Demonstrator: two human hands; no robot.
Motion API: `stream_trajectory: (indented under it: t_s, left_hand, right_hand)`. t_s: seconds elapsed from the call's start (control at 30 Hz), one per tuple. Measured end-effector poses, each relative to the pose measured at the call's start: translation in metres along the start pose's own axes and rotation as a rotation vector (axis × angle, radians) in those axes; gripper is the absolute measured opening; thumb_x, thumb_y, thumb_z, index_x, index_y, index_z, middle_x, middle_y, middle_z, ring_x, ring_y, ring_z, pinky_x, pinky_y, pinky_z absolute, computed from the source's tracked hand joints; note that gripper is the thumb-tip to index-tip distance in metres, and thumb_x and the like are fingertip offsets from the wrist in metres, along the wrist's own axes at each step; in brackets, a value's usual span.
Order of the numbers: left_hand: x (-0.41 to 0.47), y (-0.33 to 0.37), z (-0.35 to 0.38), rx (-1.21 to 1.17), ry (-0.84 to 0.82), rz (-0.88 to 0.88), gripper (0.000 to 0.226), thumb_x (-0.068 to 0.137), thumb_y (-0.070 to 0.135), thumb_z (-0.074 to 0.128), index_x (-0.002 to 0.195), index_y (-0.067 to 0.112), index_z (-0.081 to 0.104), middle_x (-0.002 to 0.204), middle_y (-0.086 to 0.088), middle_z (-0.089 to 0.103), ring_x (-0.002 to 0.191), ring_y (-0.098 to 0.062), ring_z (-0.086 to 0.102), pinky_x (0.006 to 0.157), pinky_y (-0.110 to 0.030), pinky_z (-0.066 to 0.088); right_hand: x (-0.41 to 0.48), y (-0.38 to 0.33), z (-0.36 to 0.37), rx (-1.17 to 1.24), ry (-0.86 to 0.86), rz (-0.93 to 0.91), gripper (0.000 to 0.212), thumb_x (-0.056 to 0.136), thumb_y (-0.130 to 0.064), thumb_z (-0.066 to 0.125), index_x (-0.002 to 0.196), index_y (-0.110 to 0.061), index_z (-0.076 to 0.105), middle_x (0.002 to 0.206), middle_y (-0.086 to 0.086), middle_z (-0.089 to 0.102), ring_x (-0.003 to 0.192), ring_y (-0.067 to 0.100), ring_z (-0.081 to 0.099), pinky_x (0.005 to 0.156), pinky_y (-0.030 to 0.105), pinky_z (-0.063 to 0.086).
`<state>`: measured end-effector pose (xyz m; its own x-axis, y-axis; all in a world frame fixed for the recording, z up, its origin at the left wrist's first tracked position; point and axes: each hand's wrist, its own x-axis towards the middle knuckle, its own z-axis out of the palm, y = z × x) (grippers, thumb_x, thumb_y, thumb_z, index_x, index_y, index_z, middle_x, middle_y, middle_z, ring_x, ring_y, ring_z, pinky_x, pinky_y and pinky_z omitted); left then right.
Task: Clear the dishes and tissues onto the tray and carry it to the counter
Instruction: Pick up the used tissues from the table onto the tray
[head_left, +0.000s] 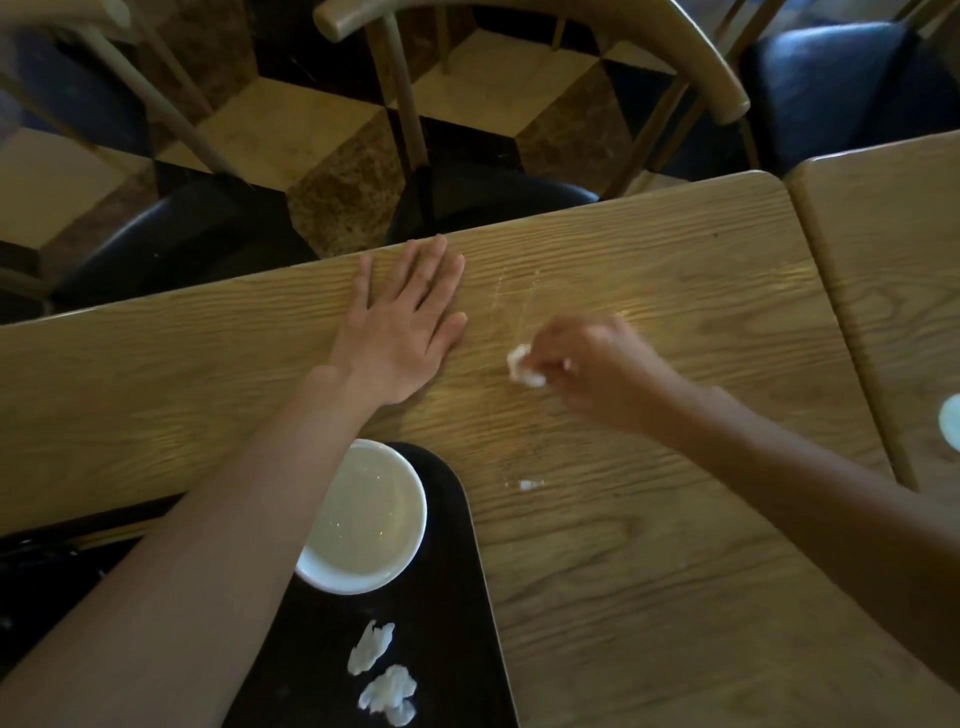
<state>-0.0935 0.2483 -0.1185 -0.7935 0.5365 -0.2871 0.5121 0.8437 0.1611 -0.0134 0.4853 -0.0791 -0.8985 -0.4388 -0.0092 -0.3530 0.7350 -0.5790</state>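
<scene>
A black tray (457, 597) lies on the wooden table (649, 545) at the near edge. On it stand a white bowl (369, 519) and two crumpled tissues (387, 670). My left hand (405, 322) rests flat on the table with fingers spread, past the tray. My right hand (592, 358) is blurred and pinches a small crumpled white tissue (522, 366) just above the tabletop. A tiny white scrap of tissue (527, 485) lies on the wood right of the tray.
A second wooden table (893, 270) adjoins on the right, with a pale round dish (951, 421) at the frame edge. Chairs with dark seats (493, 197) stand along the far side, over a patterned tile floor (291, 119).
</scene>
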Motion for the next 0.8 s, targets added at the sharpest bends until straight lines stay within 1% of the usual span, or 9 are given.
stream_trajectory:
  t_s: [0.13,0.23,0.3,0.4,0.47,0.53,0.63,0.73,0.8]
  left_hand:
    - [-0.006,0.005,-0.007,-0.050,-0.021,-0.037,0.064,0.102,0.052,0.012,0.159,0.029,-0.007,0.168,0.005,-0.015,0.154,-0.018,-0.016,0.122,-0.056,-0.006]
    - [-0.016,0.003,-0.016,-0.087,-0.055,-0.048,0.064,0.103,0.052,0.021,0.160,0.031,-0.001,0.169,0.004,-0.011,0.154,-0.022,-0.013,0.123,-0.057,-0.001]
    - [-0.024,0.002,-0.020,-0.106,-0.067,-0.082,0.065,0.103,0.051,0.028,0.160,0.033,0.003,0.169,0.003,-0.007,0.155,-0.024,-0.009,0.123,-0.058,0.003]
    - [-0.038,0.002,-0.022,-0.103,-0.067,-0.139,0.065,0.101,0.051,0.034,0.159,0.037,0.009,0.169,0.003,-0.001,0.155,-0.027,-0.003,0.122,-0.060,0.010]
    - [-0.047,0.003,-0.022,-0.113,-0.063,-0.172,0.064,0.101,0.050,0.038,0.158,0.037,0.012,0.169,0.003,0.002,0.155,-0.028,0.000,0.121,-0.061,0.014]
    - [-0.054,0.005,-0.022,-0.146,-0.071,-0.210,0.064,0.101,0.048,0.041,0.158,0.038,0.014,0.169,0.004,0.003,0.155,-0.027,0.001,0.121,-0.061,0.014]
    - [-0.056,0.004,-0.024,-0.184,-0.082,-0.219,0.064,0.101,0.046,0.044,0.157,0.039,0.015,0.169,0.004,0.004,0.155,-0.026,0.000,0.121,-0.061,0.014]
    - [-0.053,0.002,-0.026,-0.193,-0.098,-0.218,0.065,0.100,0.046,0.046,0.157,0.039,0.016,0.169,0.003,0.005,0.155,-0.027,0.001,0.120,-0.062,0.013]
    - [-0.053,0.003,-0.027,-0.203,-0.108,-0.234,0.065,0.100,0.046,0.046,0.157,0.040,0.016,0.169,0.004,0.003,0.155,-0.026,0.000,0.121,-0.061,0.012]
  right_hand:
    - [-0.063,-0.033,0.024,0.190,-0.292,-0.136,0.024,0.091,0.005,0.066,0.103,-0.011,0.079,0.112,0.003,0.072,0.097,0.007,0.069,0.085,0.017,0.056]
    - [-0.071,-0.038,0.023,0.182,-0.434,-0.188,0.022,0.093,-0.001,0.064,0.104,-0.014,0.079,0.110,0.000,0.072,0.095,0.005,0.068,0.085,0.011,0.053]
    - [-0.048,-0.029,0.011,0.162,-0.268,-0.109,0.019,0.091,-0.004,0.068,0.103,-0.012,0.079,0.106,0.001,0.074,0.089,0.002,0.067,0.081,0.013,0.055]
    - [0.008,-0.001,-0.016,0.059,0.199,0.122,0.016,0.092,-0.007,0.070,0.105,-0.009,0.078,0.103,0.006,0.076,0.090,0.009,0.068,0.081,0.021,0.055]
    - [0.047,0.021,-0.029,0.023,0.326,0.266,0.018,0.095,-0.011,0.065,0.108,-0.010,0.078,0.105,0.007,0.076,0.095,0.016,0.069,0.084,0.022,0.048]
    - [0.073,0.033,-0.028,-0.034,0.308,0.323,0.021,0.096,-0.010,0.062,0.109,-0.010,0.079,0.107,0.009,0.076,0.100,0.021,0.068,0.085,0.021,0.042]
    - [0.085,0.029,-0.015,-0.092,0.201,0.277,0.021,0.096,-0.006,0.061,0.108,-0.005,0.078,0.109,0.013,0.074,0.101,0.024,0.068,0.084,0.021,0.042]
    - [0.070,0.013,-0.005,-0.074,0.090,0.083,0.016,0.093,-0.007,0.066,0.101,-0.008,0.080,0.103,0.009,0.075,0.094,0.020,0.069,0.084,0.028,0.053]
    - [0.045,-0.004,0.003,-0.061,-0.061,-0.051,0.014,0.092,-0.007,0.067,0.096,-0.011,0.079,0.102,0.003,0.074,0.090,0.010,0.067,0.082,0.029,0.058]
